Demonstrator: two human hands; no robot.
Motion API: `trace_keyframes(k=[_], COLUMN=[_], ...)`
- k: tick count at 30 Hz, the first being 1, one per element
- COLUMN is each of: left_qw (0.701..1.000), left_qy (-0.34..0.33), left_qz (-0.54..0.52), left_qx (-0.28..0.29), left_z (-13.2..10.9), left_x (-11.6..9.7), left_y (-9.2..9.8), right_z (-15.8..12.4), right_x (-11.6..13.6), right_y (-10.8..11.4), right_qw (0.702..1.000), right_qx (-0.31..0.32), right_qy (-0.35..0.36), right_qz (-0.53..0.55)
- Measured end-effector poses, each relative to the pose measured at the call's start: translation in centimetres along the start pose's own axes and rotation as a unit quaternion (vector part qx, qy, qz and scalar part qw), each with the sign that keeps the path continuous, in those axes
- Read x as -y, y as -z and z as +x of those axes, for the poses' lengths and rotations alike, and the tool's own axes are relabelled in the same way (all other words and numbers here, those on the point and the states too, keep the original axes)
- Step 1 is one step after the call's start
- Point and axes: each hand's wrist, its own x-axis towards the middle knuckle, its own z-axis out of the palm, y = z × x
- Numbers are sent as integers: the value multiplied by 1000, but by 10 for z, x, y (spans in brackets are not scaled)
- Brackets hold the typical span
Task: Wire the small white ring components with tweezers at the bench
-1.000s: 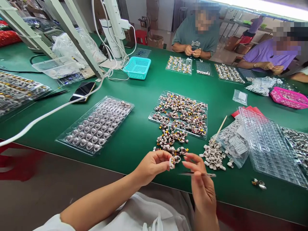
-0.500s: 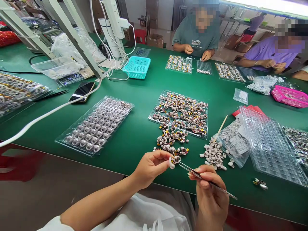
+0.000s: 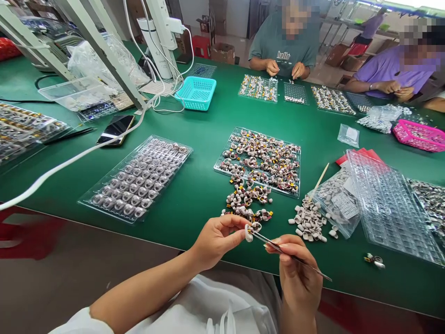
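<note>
Between thumb and fingers, my left hand (image 3: pixel 219 240) pinches a small pale earbud-like part (image 3: pixel 248 233) with an open shell and something yellow inside. My right hand (image 3: pixel 299 266) is closed round metal tweezers (image 3: pixel 292 255), whose tips reach into that part. Just beyond my hands lies a loose pile of similar parts (image 3: pixel 246 199) with yellow and dark red bits. Behind the pile, a clear tray (image 3: pixel 222 170) is heaped with more of them. Small beige shell caps (image 3: pixel 308 221) lie in a pile right of my hands.
On the left stands a clear tray of grey rounded pieces (image 3: pixel 132 185), with a phone (image 3: pixel 116 130) and white cable (image 3: pixel 62 171) beyond. A turquoise basket (image 3: pixel 196 93) sits farther back. On the right are an empty-celled clear tray (image 3: pixel 392 208) and a pink basket (image 3: pixel 417 137). Two people work opposite.
My right hand has moved a little left, bringing the tweezer tips deeper into the part. My left hand stays nearly where it was, still pinching it.
</note>
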Motion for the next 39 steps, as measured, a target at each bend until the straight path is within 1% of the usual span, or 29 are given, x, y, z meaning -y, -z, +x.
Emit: trace_keyframes(k=[5, 9, 14, 18, 21, 24, 26, 28, 30, 32, 35, 38, 39], left_qw=[1000, 1000, 998, 996, 994, 992, 991, 991, 992, 993, 993, 992, 991], left_qy=[5, 14, 42, 68, 81, 83, 87, 91, 95, 97, 104, 108, 107], left_qz=[4, -10, -35, -40, -27, -9, -4, -3, 0, 6, 21, 55, 67], left_qx=[5, 14, 30, 47, 74, 97, 103, 97, 84, 71, 58, 47, 45], left_z=[0, 0, 0, 3, 3, 3, 3, 3, 4, 4, 4, 5, 6], left_x=[0, -1, -4, -4, -4, -4, -4, -4, -5, -6, -7, -5, -4], left_y=[1, 1, -1, 0, 2, 3, 2, 1, -2, -4, -7, -9, -9], right_z=[2, 7, 17, 28, 38, 49, 54, 57, 58, 56, 51, 43, 41], right_x=[-4, -4, -3, 1, 9, 20, 28, 37, 46, 54, 62, 61, 59], right_y=[1, 4, 11, 17, 23, 29, 31, 32, 31, 28, 20, 12, 10], right_qw=[1000, 998, 994, 990, 983, 972, 965, 955, 937, 909, 851, 793, 782], right_qx=[5, 21, 55, 106, 164, 225, 258, 286, 318, 359, 407, 424, 426], right_qy=[-4, -19, -44, -50, -57, -67, -53, -18, 26, 82, 182, 264, 287], right_qz=[6, 48, 79, 81, 61, 21, -18, -75, -139, -196, -277, -349, -353])
